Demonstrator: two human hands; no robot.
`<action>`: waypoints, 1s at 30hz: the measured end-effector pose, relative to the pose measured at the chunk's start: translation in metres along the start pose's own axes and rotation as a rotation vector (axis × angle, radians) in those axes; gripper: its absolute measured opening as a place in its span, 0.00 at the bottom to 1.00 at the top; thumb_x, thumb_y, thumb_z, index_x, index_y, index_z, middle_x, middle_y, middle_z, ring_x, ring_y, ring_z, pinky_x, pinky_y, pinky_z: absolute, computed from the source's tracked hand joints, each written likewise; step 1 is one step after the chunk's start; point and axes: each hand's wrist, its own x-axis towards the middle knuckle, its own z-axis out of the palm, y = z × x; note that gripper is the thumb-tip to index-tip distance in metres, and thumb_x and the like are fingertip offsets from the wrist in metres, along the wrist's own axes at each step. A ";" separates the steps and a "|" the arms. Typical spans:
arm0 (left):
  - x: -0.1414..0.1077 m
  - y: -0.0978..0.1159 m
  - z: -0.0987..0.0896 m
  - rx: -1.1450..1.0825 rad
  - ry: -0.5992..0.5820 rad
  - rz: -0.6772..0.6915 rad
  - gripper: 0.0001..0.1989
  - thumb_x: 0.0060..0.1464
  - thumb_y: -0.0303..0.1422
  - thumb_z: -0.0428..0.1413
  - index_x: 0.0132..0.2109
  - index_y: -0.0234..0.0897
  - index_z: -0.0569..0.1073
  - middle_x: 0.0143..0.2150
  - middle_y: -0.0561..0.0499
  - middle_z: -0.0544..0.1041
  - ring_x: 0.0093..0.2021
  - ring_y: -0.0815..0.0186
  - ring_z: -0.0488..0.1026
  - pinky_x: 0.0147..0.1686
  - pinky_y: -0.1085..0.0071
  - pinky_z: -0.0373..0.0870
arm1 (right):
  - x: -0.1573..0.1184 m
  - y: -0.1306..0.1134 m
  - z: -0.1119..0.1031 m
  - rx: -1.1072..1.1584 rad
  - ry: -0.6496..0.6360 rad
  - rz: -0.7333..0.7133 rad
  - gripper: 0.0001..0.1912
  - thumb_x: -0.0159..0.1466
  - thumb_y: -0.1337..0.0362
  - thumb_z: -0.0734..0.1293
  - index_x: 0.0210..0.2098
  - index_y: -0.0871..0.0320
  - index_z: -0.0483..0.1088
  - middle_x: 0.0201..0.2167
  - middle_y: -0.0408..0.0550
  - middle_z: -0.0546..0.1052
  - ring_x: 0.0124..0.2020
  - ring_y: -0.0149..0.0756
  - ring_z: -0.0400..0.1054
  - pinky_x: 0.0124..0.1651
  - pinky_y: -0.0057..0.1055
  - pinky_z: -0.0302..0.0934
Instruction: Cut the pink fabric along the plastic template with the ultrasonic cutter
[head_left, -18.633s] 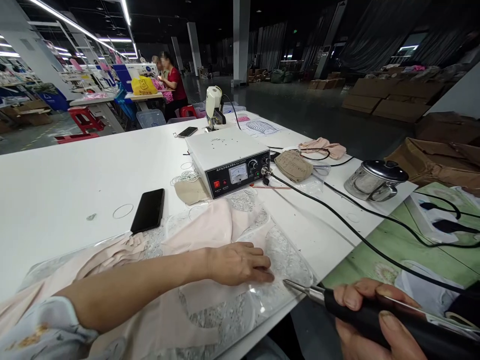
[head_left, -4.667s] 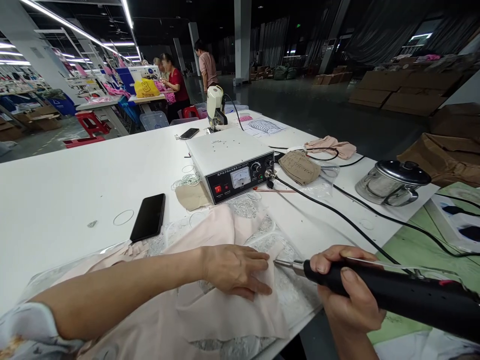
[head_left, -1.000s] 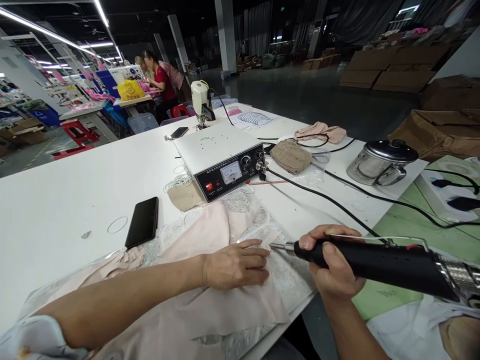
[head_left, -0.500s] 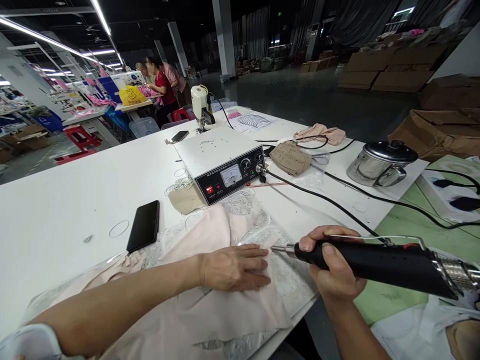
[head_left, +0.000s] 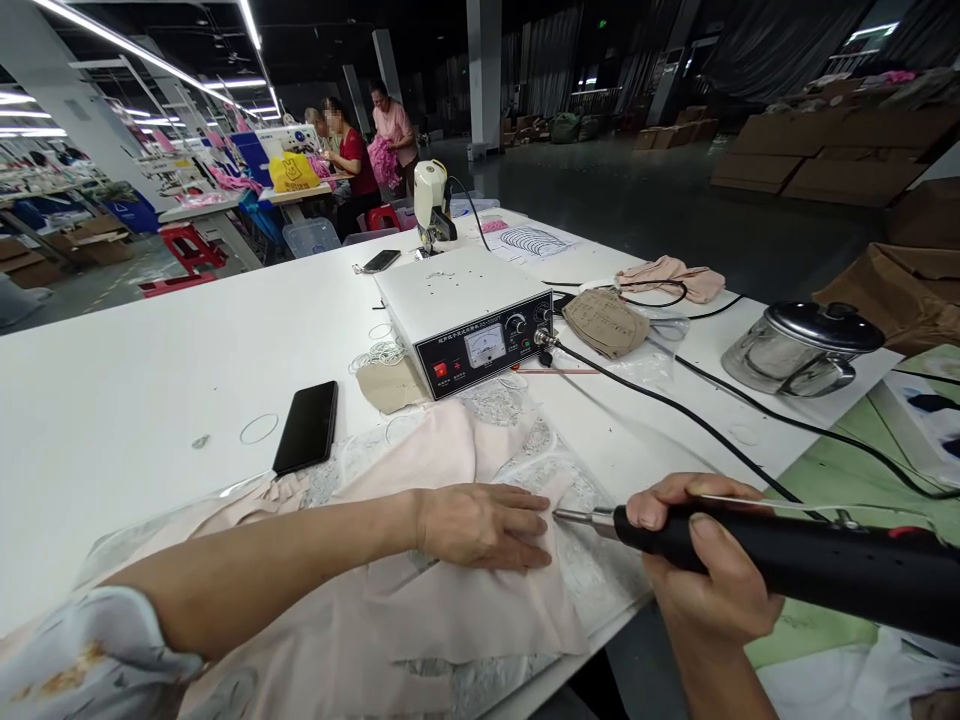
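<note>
My left hand [head_left: 484, 527] lies flat on the pale pink fabric [head_left: 480, 610], fingers stretched to the right. Under the fabric is a scratched clear sheet [head_left: 592, 560] on the white table. My right hand [head_left: 712, 560] is wrapped round a black handheld ultrasonic welder [head_left: 832, 560]. Its metal tip points left, at the fabric just beyond my left fingertips; whether it touches I cannot tell. A cable runs from the control box [head_left: 487, 345], with its dial and red switch, toward the welder. The welder's rear end is out of view.
A black phone [head_left: 306, 427] lies left of the fabric. Brown card pieces [head_left: 606, 322], a lidded glass mug [head_left: 802, 348] and black cables lie to the right. A cream-coloured machine [head_left: 433, 200] stands behind the box. People [head_left: 352, 165] work at sewing tables at the back left.
The view has shifted, so the table things appear farther right. The welder's tip stays near my left fingertips, and my left hand still lies on the fabric. A person in the background has straightened up.
</note>
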 end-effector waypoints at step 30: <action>0.001 0.001 -0.004 0.063 -0.036 0.017 0.15 0.68 0.32 0.50 0.54 0.33 0.77 0.52 0.43 0.76 0.64 0.54 0.64 0.68 0.66 0.56 | -0.011 -0.009 -0.009 0.013 -0.142 0.071 0.07 0.56 0.65 0.68 0.34 0.57 0.68 0.27 0.43 0.70 0.20 0.29 0.64 0.23 0.33 0.65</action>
